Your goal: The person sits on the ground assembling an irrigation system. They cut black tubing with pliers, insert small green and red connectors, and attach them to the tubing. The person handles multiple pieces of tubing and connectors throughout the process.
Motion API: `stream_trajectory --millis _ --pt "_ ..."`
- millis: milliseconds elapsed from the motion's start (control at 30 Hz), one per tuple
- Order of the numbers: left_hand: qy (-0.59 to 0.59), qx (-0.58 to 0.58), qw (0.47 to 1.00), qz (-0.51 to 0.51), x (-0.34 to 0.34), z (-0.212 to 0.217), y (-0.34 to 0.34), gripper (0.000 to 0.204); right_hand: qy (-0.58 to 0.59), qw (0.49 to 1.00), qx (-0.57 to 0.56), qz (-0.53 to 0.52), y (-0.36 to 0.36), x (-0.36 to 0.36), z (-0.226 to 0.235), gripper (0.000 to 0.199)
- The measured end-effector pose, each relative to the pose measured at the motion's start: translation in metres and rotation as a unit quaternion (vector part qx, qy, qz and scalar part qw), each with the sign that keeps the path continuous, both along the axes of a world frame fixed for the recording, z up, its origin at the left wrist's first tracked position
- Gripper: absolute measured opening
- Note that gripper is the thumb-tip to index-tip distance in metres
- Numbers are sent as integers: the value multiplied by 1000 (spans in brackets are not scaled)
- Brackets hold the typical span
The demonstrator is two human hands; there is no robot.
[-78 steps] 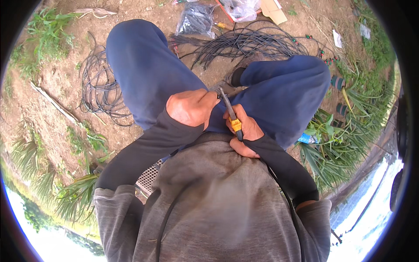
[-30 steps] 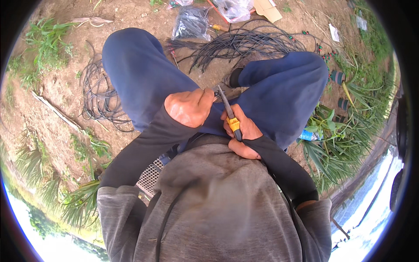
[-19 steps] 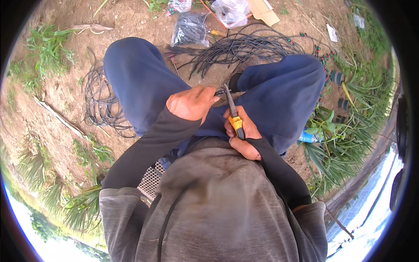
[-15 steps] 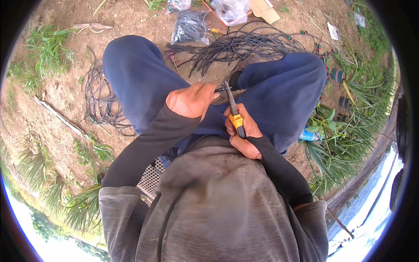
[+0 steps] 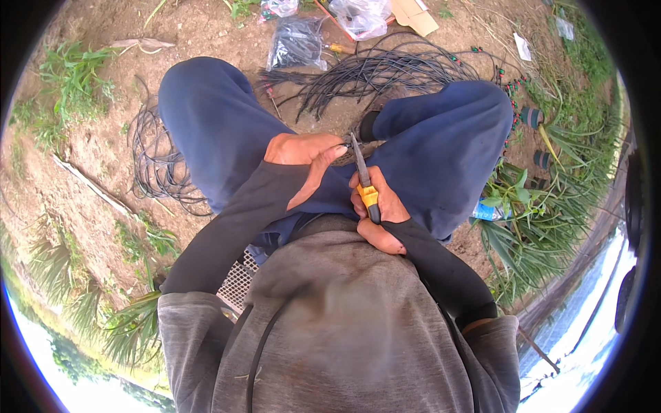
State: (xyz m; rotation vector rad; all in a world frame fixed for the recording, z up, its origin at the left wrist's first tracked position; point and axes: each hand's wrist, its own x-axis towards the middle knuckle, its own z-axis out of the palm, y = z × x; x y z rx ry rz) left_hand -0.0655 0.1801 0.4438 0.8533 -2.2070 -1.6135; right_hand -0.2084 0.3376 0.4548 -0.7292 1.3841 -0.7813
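Note:
Between my knees, my right hand (image 5: 387, 201) is closed around the yellow and black handles of long-nose pliers (image 5: 361, 164), whose grey jaws point away from me. My left hand (image 5: 303, 153) is closed at the jaw tips, thumb and fingers pinched on a small dark piece (image 5: 346, 145). Only a bit of that piece shows, touching or very near the jaws, so its kind is unclear. Beyond my hands, a bundle of thin black tubes (image 5: 385, 72) lies on the soil.
A clear bag of black parts (image 5: 297, 45) and a screwdriver (image 5: 273, 101) lie ahead. Plastic bags (image 5: 363, 17) and cardboard (image 5: 416, 16) sit at the far edge. Coiled black tubing (image 5: 153, 162) is left of my leg; a blue-labelled bottle (image 5: 487, 212) and green plants (image 5: 537, 241) are at right.
My left hand has turned, so its thumb now shows stretched toward the jaw tips. The pliers and my right hand have shifted slightly left and tilted a little.

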Motion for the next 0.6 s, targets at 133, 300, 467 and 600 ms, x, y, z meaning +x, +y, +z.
stream_trajectory --millis 133,300,467,600 --pt "-42 155 987 10 0 6 0 18 44 999 -8 17 -1 1 4 53" --pt "-14 354 934 47 1 11 0 28 116 992 -32 43 -6 -1 8 51" --pt "29 485 873 40 7 3 -4 31 167 981 -77 60 -8 -2 6 51" --pt "56 591 804 16 8 -4 -9 32 209 971 -89 75 -8 -5 9 50"
